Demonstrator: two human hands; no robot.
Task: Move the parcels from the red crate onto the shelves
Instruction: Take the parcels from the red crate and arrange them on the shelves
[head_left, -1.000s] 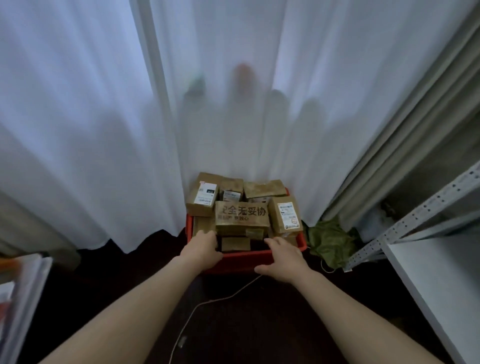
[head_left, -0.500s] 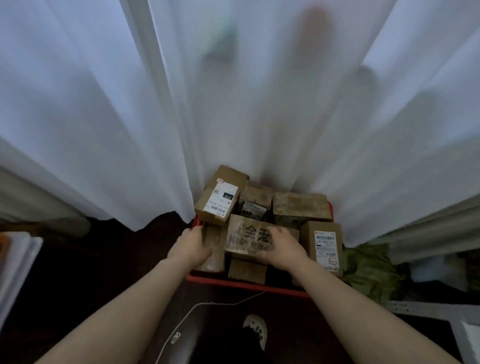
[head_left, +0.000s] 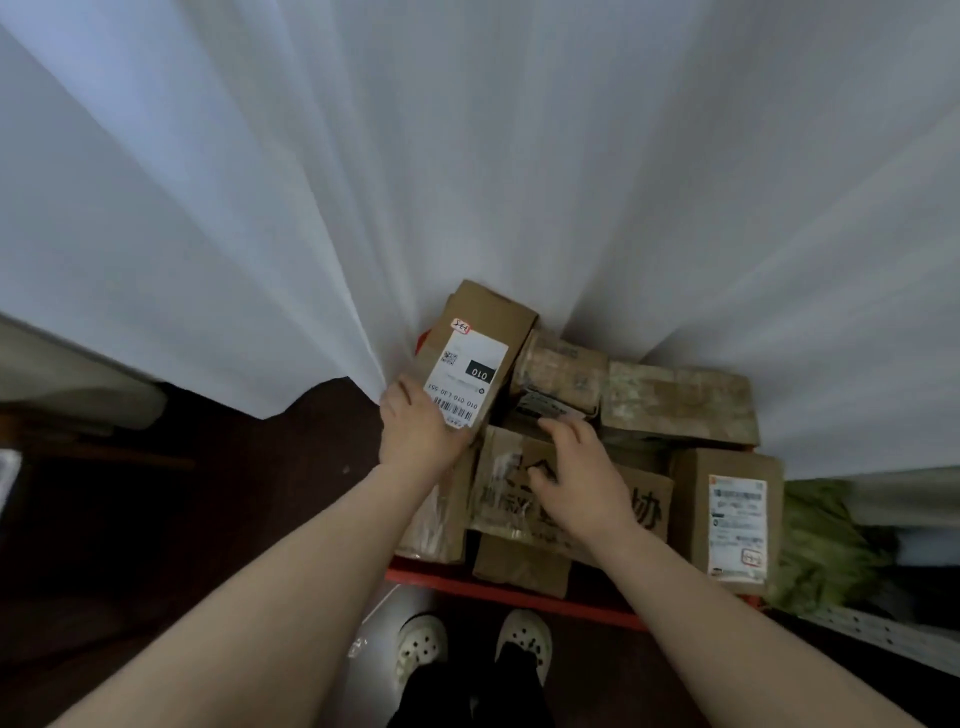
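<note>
While the left hand grips the lower end of the white-labelled brown cardboard parcel, tilted at centre frame over the red plastic crate, the right hand lies spread, not gripping, on a printed brown carton. Recommended: support the parcel's underside before lifting.

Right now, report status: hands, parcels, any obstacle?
Left hand grips labelled parcel. Right hand on printed parcel, grip unclear. Red crate full; curtain hangs at far side.
</note>
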